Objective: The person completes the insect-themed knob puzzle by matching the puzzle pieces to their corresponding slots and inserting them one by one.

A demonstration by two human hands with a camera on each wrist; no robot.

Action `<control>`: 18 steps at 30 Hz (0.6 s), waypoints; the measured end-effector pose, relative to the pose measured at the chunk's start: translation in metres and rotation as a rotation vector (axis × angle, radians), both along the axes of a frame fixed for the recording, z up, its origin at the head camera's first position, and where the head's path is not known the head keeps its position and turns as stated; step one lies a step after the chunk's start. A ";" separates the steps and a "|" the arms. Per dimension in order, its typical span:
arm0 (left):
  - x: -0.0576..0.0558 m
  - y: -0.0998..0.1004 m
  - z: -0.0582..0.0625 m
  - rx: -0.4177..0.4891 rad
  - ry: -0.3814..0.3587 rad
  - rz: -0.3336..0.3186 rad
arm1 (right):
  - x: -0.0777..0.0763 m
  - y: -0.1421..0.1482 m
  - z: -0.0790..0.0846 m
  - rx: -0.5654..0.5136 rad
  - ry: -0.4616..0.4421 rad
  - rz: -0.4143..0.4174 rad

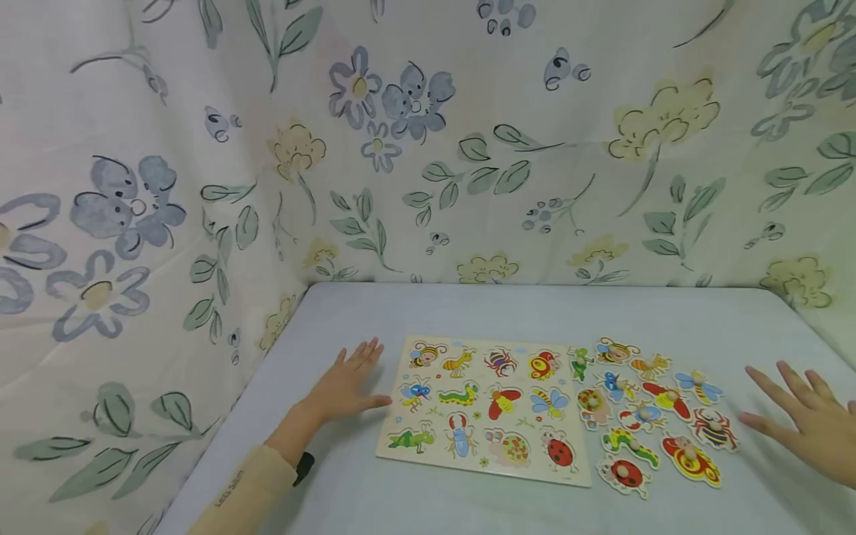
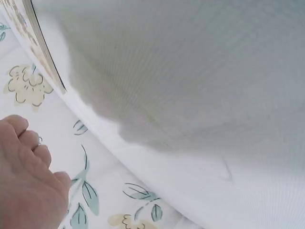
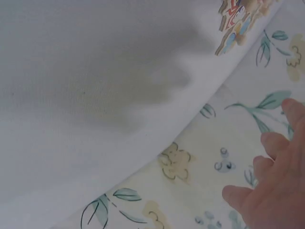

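A wooden insect puzzle board [image 1: 481, 474] lies flat on the white table, its printed recesses showing bugs in three rows. To its right is a loose cluster of knobbed puzzle pieces, among them a ladybug [image 1: 625, 473], a green caterpillar [image 1: 631, 446], a spider [image 1: 715, 429] and a red-and-yellow butterfly [image 1: 692, 459]. My left hand [image 1: 348, 386] is held with fingers extended just left of the board, holding nothing. Over on the right, my right hand [image 1: 812, 423] has its fingers spread beside the pieces, also holding nothing. Both hands cast shadows on the tabletop in the wrist views.
The white table [image 1: 495, 308] has rounded far corners. Floral curtains [image 1: 468, 208] hang right behind it and along both sides. A dark strap [image 1: 304, 468] shows at my left wrist, by a cream sleeve [image 1: 247, 490].
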State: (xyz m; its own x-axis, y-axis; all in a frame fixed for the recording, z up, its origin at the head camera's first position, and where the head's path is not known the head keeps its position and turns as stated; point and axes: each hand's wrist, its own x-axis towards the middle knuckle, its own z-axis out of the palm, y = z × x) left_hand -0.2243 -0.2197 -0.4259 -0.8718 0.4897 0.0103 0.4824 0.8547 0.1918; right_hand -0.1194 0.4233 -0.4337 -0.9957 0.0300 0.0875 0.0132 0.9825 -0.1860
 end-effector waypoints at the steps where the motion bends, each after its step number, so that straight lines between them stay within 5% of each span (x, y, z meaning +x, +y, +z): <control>1: 0.001 0.001 -0.001 0.014 -0.046 -0.024 | -0.001 -0.001 0.000 -0.003 -0.002 0.000; 9: 0.010 0.011 -0.008 0.075 -0.370 -0.175 | -0.003 -0.002 -0.001 -0.006 -0.037 0.003; 18: 0.023 0.011 -0.010 0.028 -0.382 -0.151 | -0.015 -0.004 -0.003 -0.051 -0.100 0.048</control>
State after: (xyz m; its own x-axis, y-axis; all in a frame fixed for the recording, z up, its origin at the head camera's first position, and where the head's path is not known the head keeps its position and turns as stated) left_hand -0.2017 -0.2092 -0.4363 -0.7337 0.6169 -0.2848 0.4921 0.7715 0.4032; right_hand -0.1342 0.4198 -0.4364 -0.9998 -0.0165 -0.0132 -0.0129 0.9717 -0.2357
